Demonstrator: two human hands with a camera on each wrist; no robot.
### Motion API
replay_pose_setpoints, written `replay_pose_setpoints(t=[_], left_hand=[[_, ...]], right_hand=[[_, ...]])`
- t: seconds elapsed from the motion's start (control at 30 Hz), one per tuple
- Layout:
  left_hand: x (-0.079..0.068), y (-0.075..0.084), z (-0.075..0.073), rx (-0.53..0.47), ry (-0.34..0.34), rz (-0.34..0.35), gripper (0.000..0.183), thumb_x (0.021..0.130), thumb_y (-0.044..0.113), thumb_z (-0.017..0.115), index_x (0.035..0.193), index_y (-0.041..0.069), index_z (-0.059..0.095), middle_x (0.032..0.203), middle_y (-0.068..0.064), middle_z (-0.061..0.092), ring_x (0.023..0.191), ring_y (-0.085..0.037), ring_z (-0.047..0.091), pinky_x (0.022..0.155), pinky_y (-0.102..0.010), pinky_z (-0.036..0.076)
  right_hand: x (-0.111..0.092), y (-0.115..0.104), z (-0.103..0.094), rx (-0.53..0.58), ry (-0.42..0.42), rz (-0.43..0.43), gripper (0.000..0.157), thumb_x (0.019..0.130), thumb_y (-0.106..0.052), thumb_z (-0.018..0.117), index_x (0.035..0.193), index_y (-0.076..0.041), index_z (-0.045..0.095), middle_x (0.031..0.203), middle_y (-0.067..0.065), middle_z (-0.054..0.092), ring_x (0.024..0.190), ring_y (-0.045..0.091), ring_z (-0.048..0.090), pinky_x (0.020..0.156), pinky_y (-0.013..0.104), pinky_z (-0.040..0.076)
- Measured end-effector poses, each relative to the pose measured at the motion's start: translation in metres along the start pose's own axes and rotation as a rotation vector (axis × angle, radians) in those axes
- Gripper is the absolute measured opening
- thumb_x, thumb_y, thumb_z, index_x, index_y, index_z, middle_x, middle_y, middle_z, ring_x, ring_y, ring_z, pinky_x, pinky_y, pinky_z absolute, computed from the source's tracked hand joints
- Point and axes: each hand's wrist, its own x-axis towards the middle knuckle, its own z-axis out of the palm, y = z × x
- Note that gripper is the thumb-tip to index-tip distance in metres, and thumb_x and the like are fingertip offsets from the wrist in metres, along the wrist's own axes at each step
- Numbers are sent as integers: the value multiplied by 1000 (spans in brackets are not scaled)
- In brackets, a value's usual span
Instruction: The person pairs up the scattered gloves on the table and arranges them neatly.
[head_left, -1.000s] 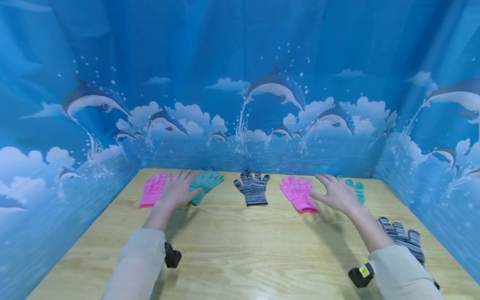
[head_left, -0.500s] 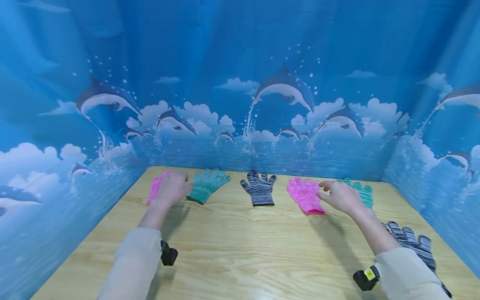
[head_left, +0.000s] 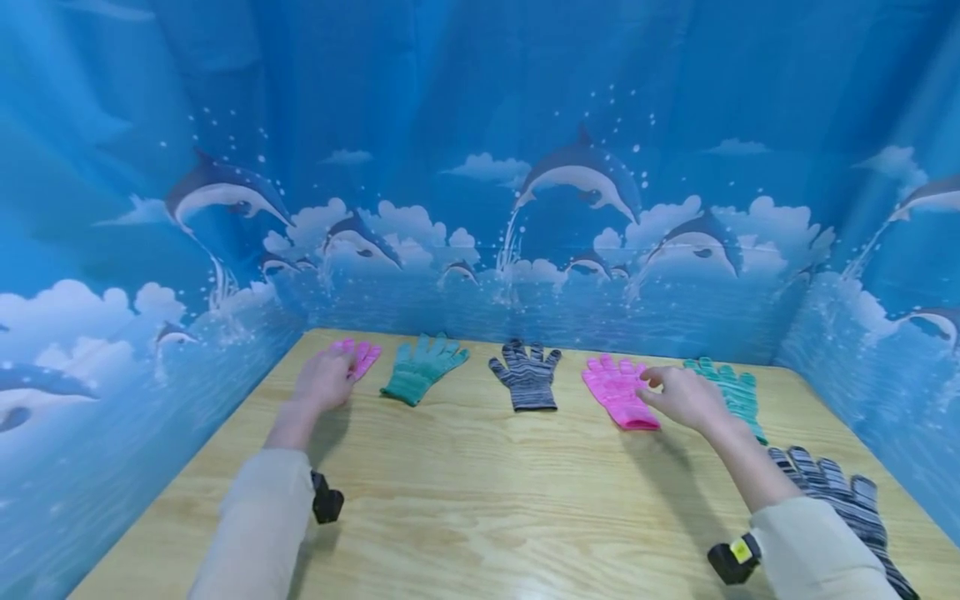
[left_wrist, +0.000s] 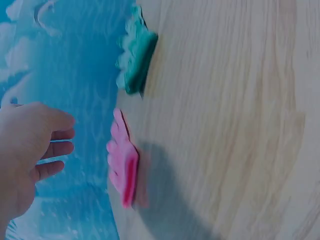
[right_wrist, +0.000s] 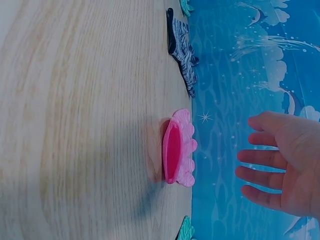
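Observation:
In the head view my left hand [head_left: 324, 382] is over the left pink glove [head_left: 365, 358], hiding its cuff end. The left wrist view shows that hand [left_wrist: 30, 150] raised off the table, its fingers loosely bent and holding nothing, apart from the pink glove [left_wrist: 122, 162]. My right hand [head_left: 686, 398] hovers between the right pink glove [head_left: 618, 390] and the right green glove [head_left: 737, 387], covering part of each. Its fingers [right_wrist: 262, 175] are parted and hold nothing in the right wrist view. Both pink gloves lie flat.
A left green glove [head_left: 423, 368] and a grey-black striped glove [head_left: 523, 375] lie along the back of the wooden table [head_left: 480, 492]. Another striped glove [head_left: 832, 492] lies by my right forearm, partly hidden. A blue dolphin-print curtain [head_left: 450, 108] encloses the back and sides.
My left hand has moved left, uncovering the green glove and the pink glove's fingers. Both hands' fingers have gone from spread to loosely bent. The head view has shifted slightly.

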Motion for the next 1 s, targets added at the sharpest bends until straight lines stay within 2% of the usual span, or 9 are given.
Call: replay_pose_setpoints(t=[0.2, 0.33, 0.4, 0.53, 0.57, 0.63, 0.8, 0.9, 1.0], left_hand=[[-8, -15, 8, 42, -118, -46, 38, 77, 3, 57, 114, -6, 57, 114, -28, 56, 108, -45, 50, 84, -55, 42], [-15, -17, 11, 48, -236, -96, 48, 83, 3, 52, 130, -6, 46, 130, -32, 43, 117, -51, 40, 93, -63, 29], [-18, -17, 12, 43, -285, -112, 45, 86, 4, 49, 131, -6, 45, 132, -32, 41, 118, -52, 37, 95, -65, 25], [-19, -19, 16, 12, -324, -124, 17, 88, 2, 48, 101, 3, 58, 118, -28, 53, 114, -51, 43, 95, -67, 22], [-18, -19, 18, 10, -326, -121, 11, 88, 2, 48, 92, 5, 57, 113, -25, 56, 111, -50, 45, 95, -67, 22], [-16, -18, 21, -2, -330, -122, 14, 86, -1, 47, 79, 10, 51, 105, -21, 58, 108, -49, 47, 95, -68, 20], [-12, -20, 25, 9, -331, -113, 17, 84, -3, 47, 75, 12, 49, 103, -21, 59, 107, -49, 48, 96, -67, 20], [-12, -23, 27, 13, -310, -96, 18, 84, -1, 49, 71, 12, 49, 89, -15, 60, 92, -39, 56, 92, -63, 29], [-15, -29, 28, 14, -282, -79, 20, 82, 1, 52, 67, 13, 50, 74, -5, 55, 73, -26, 53, 82, -55, 39]], right_hand=[[1, -3, 2, 15, -9, 4, 38, 89, -24, 57, 117, 1, 60, 103, 18, 64, 82, 29, 62, 57, 36, 49], [2, -4, 3, 20, -8, 4, 38, 89, -24, 57, 118, 2, 60, 103, 18, 64, 81, 28, 62, 54, 33, 48], [2, -5, 4, 22, -12, 5, 39, 90, -25, 57, 118, 2, 59, 103, 19, 63, 81, 29, 62, 54, 34, 48], [2, -6, 5, 19, -28, 12, 40, 91, -27, 55, 119, 1, 59, 104, 18, 63, 86, 31, 62, 57, 37, 49], [2, -6, 5, 18, -29, 15, 40, 91, -27, 55, 119, 1, 59, 104, 18, 63, 87, 31, 62, 58, 37, 49], [1, -4, 5, 11, -26, 15, 39, 91, -27, 55, 118, 0, 60, 104, 17, 64, 88, 32, 62, 59, 38, 49], [1, -2, 4, -11, -12, 0, 38, 91, -27, 54, 116, 0, 61, 101, 16, 65, 87, 31, 62, 59, 38, 49], [2, -2, 5, -12, -13, -5, 37, 92, -26, 53, 116, 0, 61, 101, 16, 65, 87, 31, 62, 59, 37, 50], [4, -5, 8, -3, -17, -3, 36, 92, -26, 53, 116, -1, 62, 101, 15, 65, 88, 31, 62, 59, 37, 50]])
